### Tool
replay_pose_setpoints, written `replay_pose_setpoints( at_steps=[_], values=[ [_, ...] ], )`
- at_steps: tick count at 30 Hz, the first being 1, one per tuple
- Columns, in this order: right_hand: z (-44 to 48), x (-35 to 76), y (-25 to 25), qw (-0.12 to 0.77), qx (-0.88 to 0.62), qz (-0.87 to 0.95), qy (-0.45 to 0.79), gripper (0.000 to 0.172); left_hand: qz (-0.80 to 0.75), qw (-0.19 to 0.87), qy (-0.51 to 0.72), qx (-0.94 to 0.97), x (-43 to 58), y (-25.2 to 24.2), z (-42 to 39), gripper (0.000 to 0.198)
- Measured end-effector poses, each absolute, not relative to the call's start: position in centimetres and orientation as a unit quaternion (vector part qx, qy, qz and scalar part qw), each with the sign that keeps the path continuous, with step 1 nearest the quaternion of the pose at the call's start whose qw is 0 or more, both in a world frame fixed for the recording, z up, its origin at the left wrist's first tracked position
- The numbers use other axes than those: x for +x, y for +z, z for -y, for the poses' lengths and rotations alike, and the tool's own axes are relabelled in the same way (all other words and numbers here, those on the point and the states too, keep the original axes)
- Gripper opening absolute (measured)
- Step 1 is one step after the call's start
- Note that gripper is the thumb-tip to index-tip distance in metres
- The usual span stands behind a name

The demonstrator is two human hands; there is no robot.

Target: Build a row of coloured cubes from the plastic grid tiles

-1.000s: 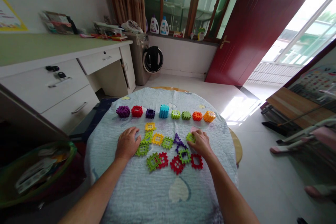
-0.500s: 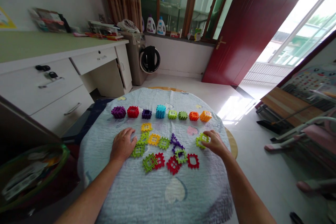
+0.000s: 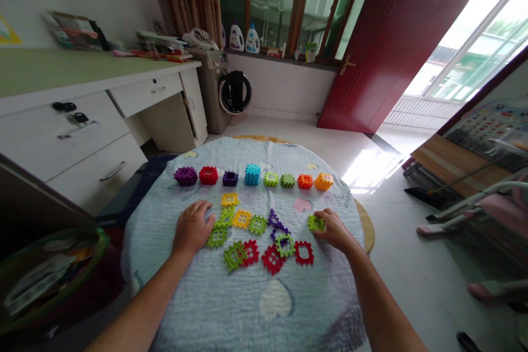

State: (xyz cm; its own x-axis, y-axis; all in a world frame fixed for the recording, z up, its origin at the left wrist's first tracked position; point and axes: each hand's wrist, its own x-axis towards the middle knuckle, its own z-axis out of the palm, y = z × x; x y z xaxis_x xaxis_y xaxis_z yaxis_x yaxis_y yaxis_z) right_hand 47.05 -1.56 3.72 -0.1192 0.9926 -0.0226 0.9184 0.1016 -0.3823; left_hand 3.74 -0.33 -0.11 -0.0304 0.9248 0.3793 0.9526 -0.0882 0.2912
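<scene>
Between the thumb and fingers of my right hand (image 3: 335, 229) is a green building tile (image 3: 315, 223), low over or on the cloth at the right. My left hand (image 3: 193, 227) rests on the cloth with its fingers apart, beside a green square tile (image 3: 217, 235). Loose tiles lie between the hands: yellow ones (image 3: 241, 219), purple pieces (image 3: 277, 223), red ones (image 3: 304, 253) and more green ones (image 3: 236, 256), some overlapping. Behind them runs a row of coloured blocks or stacks, from purple (image 3: 186, 176) through tall blue (image 3: 252, 175) to orange (image 3: 324, 181).
A pale blue cloth (image 3: 206, 308) covers the round table. To the left are a white desk (image 3: 91, 115) with drawers and a bin (image 3: 49, 280). A washing machine (image 3: 214, 88) stands behind, and a red door (image 3: 396, 38) and pink chair (image 3: 499, 203) are at right.
My right hand has lowered slightly toward the cloth, and the green tile in it has tilted from facing me to lying flatter. My left hand stays in place.
</scene>
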Motion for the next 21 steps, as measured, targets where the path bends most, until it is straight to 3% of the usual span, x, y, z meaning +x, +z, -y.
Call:
replay_pose_setpoints(
  at_steps=[8, 15, 21],
  values=[
    [1.1, 47.0, 3.7, 0.116, -0.654, 0.731, 0.158, 0.038, 0.680, 0.024, -0.239, -0.693, 3.7, -0.1, 0.3, 0.034],
    [-0.3, 46.1, 4.7, 0.036, -0.646, 0.752, 0.129, 0.035, 0.680, 0.021, -0.239, -0.693, 3.7, -0.2, 0.4, 0.033],
    [-5.4, 40.5, 8.0, 0.102, -0.600, 0.789, 0.086, 0.043, 0.683, 0.016, -0.247, -0.687, 3.8, -0.1, 0.5, 0.032]
  ],
)
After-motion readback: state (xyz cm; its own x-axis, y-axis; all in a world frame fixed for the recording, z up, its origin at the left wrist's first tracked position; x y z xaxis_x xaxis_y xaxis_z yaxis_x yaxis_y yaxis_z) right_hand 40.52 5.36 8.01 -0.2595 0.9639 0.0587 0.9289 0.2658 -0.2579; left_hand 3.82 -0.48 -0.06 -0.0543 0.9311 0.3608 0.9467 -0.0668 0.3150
